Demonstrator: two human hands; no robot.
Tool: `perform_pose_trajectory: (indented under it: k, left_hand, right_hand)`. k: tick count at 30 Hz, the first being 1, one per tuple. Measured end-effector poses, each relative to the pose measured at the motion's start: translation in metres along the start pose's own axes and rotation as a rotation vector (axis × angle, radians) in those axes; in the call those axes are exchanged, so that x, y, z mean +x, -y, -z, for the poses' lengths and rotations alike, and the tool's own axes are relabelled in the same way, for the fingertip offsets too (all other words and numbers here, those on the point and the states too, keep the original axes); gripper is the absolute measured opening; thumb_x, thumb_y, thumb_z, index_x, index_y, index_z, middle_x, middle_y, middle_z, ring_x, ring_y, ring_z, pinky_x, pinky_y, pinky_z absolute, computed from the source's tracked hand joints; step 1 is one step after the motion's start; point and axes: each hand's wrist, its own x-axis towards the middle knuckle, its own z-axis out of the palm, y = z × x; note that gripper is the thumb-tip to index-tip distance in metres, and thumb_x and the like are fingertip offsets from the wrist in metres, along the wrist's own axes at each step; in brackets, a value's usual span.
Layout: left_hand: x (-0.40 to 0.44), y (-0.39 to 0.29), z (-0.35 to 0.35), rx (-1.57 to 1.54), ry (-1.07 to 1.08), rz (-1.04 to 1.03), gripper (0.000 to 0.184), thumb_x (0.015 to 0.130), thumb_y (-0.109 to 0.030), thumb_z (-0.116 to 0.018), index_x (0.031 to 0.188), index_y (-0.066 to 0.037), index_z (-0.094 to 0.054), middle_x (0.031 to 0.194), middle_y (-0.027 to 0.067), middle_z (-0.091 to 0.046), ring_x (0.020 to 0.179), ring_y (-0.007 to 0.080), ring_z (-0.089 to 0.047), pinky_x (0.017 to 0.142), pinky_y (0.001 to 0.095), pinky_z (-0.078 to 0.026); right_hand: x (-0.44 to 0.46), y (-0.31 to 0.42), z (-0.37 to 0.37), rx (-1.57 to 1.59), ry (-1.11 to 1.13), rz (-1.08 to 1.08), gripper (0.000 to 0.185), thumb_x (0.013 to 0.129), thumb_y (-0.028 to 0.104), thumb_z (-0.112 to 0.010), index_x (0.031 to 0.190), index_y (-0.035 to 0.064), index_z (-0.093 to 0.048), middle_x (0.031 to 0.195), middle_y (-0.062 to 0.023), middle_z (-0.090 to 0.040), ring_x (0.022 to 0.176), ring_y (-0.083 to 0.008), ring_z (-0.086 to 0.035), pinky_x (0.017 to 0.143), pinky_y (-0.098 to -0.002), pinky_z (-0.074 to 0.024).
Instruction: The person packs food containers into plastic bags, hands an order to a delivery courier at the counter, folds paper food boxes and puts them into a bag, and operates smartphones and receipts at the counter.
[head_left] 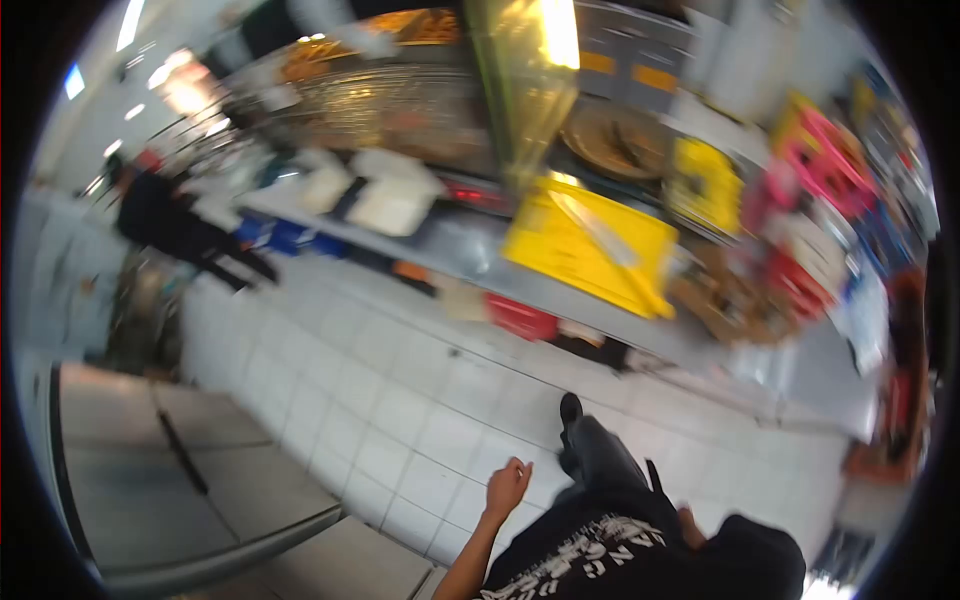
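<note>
My left hand point(510, 487) hangs beside my body above the white tiled floor, its fingers loosely curled with nothing visible in them. Only a small part of my right hand point(689, 527) shows at the edge of my black shirt point(600, 550); its fingers are hidden. A thin dark object point(654, 476) sticks up close to it, and I cannot tell whether that hand holds it. Neither hand touches the metal counter point(460, 250). On the counter, a knife point(597, 228) lies across a yellow cutting board point(575, 255).
A round brown board or tray point(618, 138), a yellow item point(705, 185), a pink basket point(830, 160) and bags crowd the counter's right side. White containers point(395, 190) stand farther left. Another person point(165, 215) in dark clothes is at the far left. Steel cabinets point(180, 460) border the floor.
</note>
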Motion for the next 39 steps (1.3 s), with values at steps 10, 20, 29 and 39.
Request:
perform_pose_trajectory:
  k: [10, 20, 29, 39]
  left_hand:
    - [0.030, 0.404, 0.151, -0.102, -0.149, 0.499, 0.040, 0.089, -0.040, -0.054, 0.100, -0.005, -0.072, 0.097, 0.0216, -0.070, 0.095, 0.0415, -0.065, 0.086, 0.0490, -0.051]
    - [0.045, 0.638, 0.354, -0.330, 0.042, 1.001, 0.036, 0.091, -0.043, -0.051, 0.102, -0.014, -0.071, 0.094, 0.0157, -0.071, 0.090, 0.0351, -0.068, 0.080, 0.0466, -0.052]
    - [0.345, 0.855, 0.905, -0.428, -0.642, 0.592, 0.044, 0.095, -0.049, -0.052, 0.093, -0.010, -0.074, 0.074, 0.0136, -0.069, 0.075, 0.0287, -0.068, 0.072, 0.0394, -0.052]
    - [0.438, 1.155, 1.075, 0.376, -0.390, 0.411, 0.029, 0.097, -0.032, -0.054, 0.104, -0.007, -0.067, 0.082, 0.0169, -0.068, 0.079, 0.0257, -0.066, 0.067, 0.0412, -0.051]
  right_hand:
    - [0.189, 0.433, 0.032, -0.466, 0.138, 0.386, 0.034, 0.078, 0.043, -0.064, 0.075, 0.0105, -0.074, 0.081, -0.0119, -0.071, 0.077, -0.0305, -0.068, 0.072, -0.0459, -0.0515]
    - [0.219, 1.331, 0.195, 0.725, 0.155, 0.976, 0.031, 0.100, 0.028, -0.054, 0.086, 0.0008, -0.062, 0.062, -0.0065, -0.062, 0.051, -0.0123, -0.059, 0.048, -0.0259, -0.0472]
    - [0.248, 1.451, 0.040, -0.702, 0.391, 0.657, 0.031, 0.087, 0.034, -0.055, 0.086, 0.0065, -0.068, 0.086, -0.0190, -0.068, 0.087, -0.0340, -0.067, 0.075, -0.0477, -0.0517]
    - [0.411, 2.024, -0.025, -1.109, 0.010, 1.154, 0.031, 0.073, 0.040, -0.071, 0.082, 0.0104, -0.072, 0.082, -0.0184, -0.069, 0.082, -0.0362, -0.067, 0.069, -0.0511, -0.0529]
